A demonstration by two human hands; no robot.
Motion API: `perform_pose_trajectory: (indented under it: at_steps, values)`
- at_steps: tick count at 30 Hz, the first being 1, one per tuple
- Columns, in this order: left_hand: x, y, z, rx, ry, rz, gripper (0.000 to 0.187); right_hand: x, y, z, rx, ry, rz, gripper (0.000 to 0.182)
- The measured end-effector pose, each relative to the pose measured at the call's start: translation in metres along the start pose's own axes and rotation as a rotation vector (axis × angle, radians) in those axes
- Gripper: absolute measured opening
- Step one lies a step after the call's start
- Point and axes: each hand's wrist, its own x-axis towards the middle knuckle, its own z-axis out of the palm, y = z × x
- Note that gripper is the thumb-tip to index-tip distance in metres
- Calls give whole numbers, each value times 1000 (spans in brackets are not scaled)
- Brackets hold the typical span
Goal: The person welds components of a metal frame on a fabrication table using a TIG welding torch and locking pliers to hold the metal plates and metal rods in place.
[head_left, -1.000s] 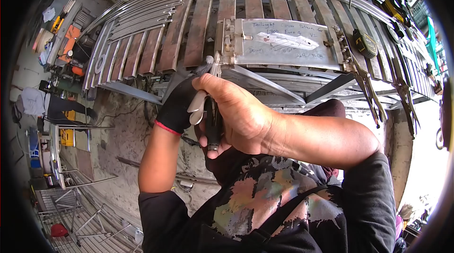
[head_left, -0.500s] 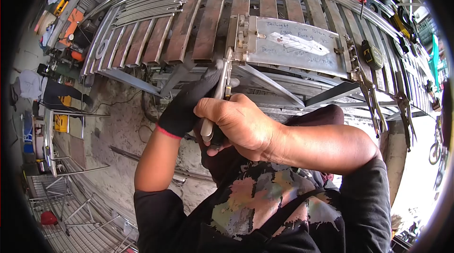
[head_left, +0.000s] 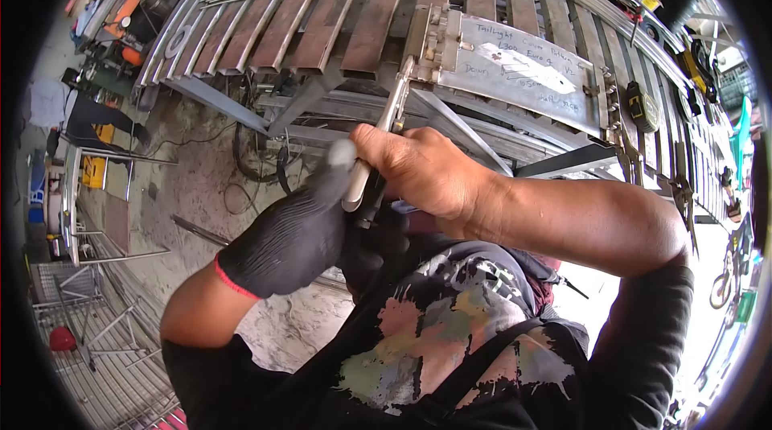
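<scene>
Hands point(head_left: 285, 241) point(head_left: 434, 170) on locking pliers point(head_left: 392, 108)

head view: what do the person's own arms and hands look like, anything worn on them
The left hand wears a black glove with fine creases, a greyish thumb tip and a red cuff edge. The right hand is bare. Both forearms are uncovered below short black sleeves; no watch shows on either wrist.

Handwritten on the metal plate point(head_left: 515, 92) before me, I read: "TailLight Cover Pattern for L300 Euro 4 V2", "Down"; smaller lines unclear to me
</scene>
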Motion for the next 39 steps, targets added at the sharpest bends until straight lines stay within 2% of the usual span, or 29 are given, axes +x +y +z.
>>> perform_pose_trajectory:
  at_steps: [1,2,5,6,8,10,11,12,13,15,17,18,21,24,34,37,39]
  values:
    - [4,8,7,61,48,21,97,-3,-2,1,15,24,21,51]
    - [7,21,25,89,163,-42,81,6,12,-5,-60,-36,-141,48]
    - [15,21,18,67,118,-12,68,13,8,-11,-231,-11,-158,44]
    - [17,21,14,45,95,-5,64,12,-2,-18,-500,7,-153,49]
    - [14,17,8,-60,37,10,55,-14,-63,-34,-1033,-59,30,48]
    - [10,27,19,-108,81,-14,47,13,-66,-78,-1890,99,-586,34]
    - [8,30,23,-135,105,-24,43,17,-77,-108,-1712,247,-957,19]
    - [8,29,23,-119,126,-21,41,27,-93,-127,-1606,417,-1055,29]
    - [8,28,24,-101,146,-20,40,43,-102,-150,-1534,457,-1220,40]
    - [8,31,29,-90,165,-5,38,58,-110,-162,-1382,417,-1091,38]
    - [5,39,39,-111,165,21,37,97,-102,-194,-1372,246,-1061,39]
    - [5,39,37,-106,158,12,38,109,-94,-199,-1268,199,-1034,39]
    - [5,39,21,-87,138,14,44,128,-94,-208,-1125,117,-1103,39]
    - [3,41,13,-62,114,31,45,138,-93,-208,-986,80,-1034,39]
    - [7,46,12,-27,106,4,42,139,-92,-204,-1015,159,-1005,50]
    - [6,50,16,7,120,-14,41,135,-97,-192,-1068,247,-887,51]
    - [5,53,19,10,145,-39,41,136,-104,-187,-1107,240,-889,56]
